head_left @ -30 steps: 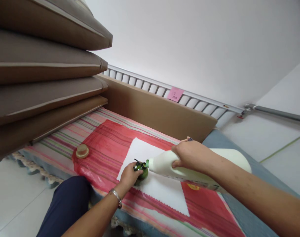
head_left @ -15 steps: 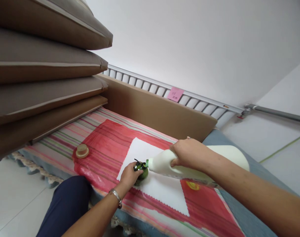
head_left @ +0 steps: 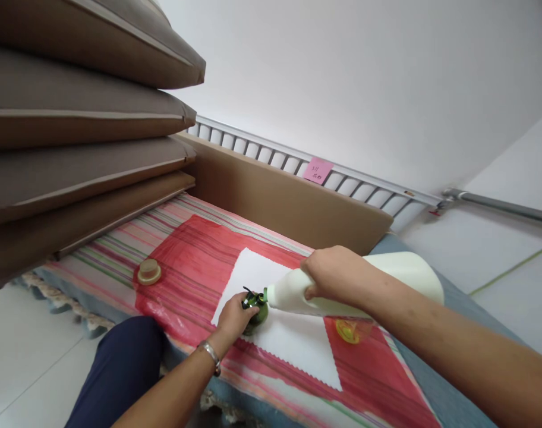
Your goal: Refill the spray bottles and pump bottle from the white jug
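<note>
My left hand (head_left: 238, 315) is closed around a small dark green glass bottle (head_left: 257, 323) with a black strip at its neck. That bottle rests on a white cloth (head_left: 293, 345) with zigzag edges. In my right hand (head_left: 331, 276) is a large pale green plastic bottle (head_left: 407, 276), tipped on its side with its green spout toward my left hand. The spout meets the small bottle's mouth or sits right beside it; I cannot tell which. No flow of liquid can be made out.
A yellow transparent cup (head_left: 347, 331) lies partly behind the large bottle. A beige lid-like piece (head_left: 149, 271) sits at left on the red plastic sheet (head_left: 182, 255). Stacked brown cushions (head_left: 84, 131) rise at left, and a brown panel (head_left: 275, 196) stands before the radiator (head_left: 235, 142).
The large bottle's base has risen slightly and shifted left, with my right hand moving along. More of the yellow cup shows. My left hand and the small bottle stay in place.
</note>
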{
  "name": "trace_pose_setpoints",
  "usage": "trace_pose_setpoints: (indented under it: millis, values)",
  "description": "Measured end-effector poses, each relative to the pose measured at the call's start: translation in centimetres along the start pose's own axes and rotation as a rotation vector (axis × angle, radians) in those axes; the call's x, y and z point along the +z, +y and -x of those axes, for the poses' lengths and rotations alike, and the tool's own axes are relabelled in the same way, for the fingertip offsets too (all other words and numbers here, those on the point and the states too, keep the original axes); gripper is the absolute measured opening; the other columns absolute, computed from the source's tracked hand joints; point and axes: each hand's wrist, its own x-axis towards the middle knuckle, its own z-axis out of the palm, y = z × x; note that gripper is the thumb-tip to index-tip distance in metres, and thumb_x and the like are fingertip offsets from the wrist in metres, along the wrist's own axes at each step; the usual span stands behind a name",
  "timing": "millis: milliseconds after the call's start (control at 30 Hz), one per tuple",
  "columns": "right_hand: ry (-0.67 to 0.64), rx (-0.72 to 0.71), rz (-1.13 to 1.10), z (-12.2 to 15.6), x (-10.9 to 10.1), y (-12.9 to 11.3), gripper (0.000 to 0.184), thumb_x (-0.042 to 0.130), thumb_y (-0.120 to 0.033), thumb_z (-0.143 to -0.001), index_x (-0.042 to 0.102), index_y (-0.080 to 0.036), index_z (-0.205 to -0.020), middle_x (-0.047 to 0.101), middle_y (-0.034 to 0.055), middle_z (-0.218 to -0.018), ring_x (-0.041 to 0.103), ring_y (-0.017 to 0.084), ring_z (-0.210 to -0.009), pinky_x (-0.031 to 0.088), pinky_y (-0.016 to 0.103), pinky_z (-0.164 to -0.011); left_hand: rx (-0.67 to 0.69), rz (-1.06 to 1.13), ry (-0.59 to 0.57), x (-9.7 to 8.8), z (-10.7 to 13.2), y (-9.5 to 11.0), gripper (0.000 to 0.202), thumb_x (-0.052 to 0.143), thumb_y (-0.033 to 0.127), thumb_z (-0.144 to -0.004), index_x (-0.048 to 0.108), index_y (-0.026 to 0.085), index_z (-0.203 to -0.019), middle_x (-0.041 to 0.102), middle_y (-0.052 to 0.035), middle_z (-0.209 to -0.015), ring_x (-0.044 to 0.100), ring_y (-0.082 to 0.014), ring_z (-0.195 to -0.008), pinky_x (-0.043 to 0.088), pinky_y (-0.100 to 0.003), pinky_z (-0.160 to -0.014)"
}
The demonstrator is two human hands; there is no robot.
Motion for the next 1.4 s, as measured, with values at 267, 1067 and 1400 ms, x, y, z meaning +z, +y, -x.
trace_pose_setpoints:
  millis: [267,1067,1400]
  values:
    - [0.038,-0.042,0.021,-0.1,-0.1,-0.6,0.027,0.070,-0.038,-0.067,0.070,-0.017,-0.083,0.072,0.0102,-0.078,0.067,0.031,-0.074,0.046,0.034,-0.059,-0.013,0.006,0.004,0.0,0.0,0.0,0.033,0.069,0.022,-0.069,0.066,0.020,-0.102,0.070,-0.0024,-0.082,0.064,-0.0165,-0.074,0.044,-0.024,-0.066]
    - [0.048,-0.129,0.099,-0.1,-1.3,-2.2,0.012,0.069,-0.026,-0.068,0.071,-0.017,-0.075,0.072,0.0094,-0.072,0.067,0.028,-0.068,0.041,0.029,-0.052,-0.025,0.016,-0.018,-0.2,0.2,0.1,0.030,0.068,0.024,-0.069,0.066,0.019,-0.098,0.070,-0.0031,-0.085,0.063,-0.0163,-0.075,0.041,-0.022,-0.062]
    - [0.068,-0.117,0.056,0.3,-0.6,-1.7,0.014,0.068,-0.027,-0.067,0.071,-0.017,-0.076,0.072,0.0100,-0.074,0.068,0.028,-0.069,0.042,0.030,-0.055,-0.041,0.036,-0.016,-0.1,0.0,0.0,0.032,0.069,0.024,-0.068,0.066,0.019,-0.100,0.071,-0.0035,-0.084,0.064,-0.0169,-0.076,0.042,-0.023,-0.063]
